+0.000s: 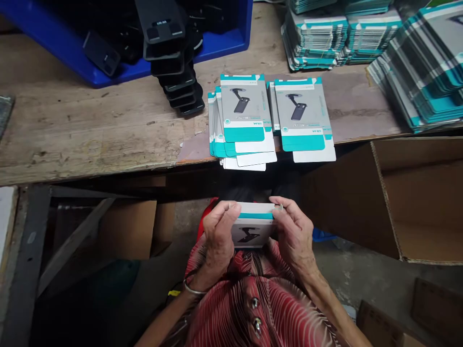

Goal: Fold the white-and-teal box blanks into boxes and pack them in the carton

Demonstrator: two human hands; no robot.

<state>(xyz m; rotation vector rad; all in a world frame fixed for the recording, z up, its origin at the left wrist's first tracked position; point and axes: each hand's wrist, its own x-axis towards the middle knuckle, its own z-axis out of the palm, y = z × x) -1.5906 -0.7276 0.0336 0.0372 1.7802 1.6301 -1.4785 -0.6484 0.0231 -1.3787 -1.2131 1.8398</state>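
Observation:
Close to my body, below the table edge, I hold a small grey, white and teal carton (253,232) with a phone mount printed on it. My left hand (221,233) is closed on its left side, with the thumb near the top corner. On the opposite side my right hand (293,229) grips the carton, thumb and fingers at the top right corner. White flap corners show by both thumbs. Flat printed cartons of the same kind lie on the table in two piles, a left pile (243,108) and a right pile (302,115).
A stack of black phone mounts (177,72) leans out of a blue bin (224,46). Bundled flat cartons (314,41) stand at the back right, more cartons (427,72) at the far right. An open cardboard box (347,197) sits below the wooden table (90,120).

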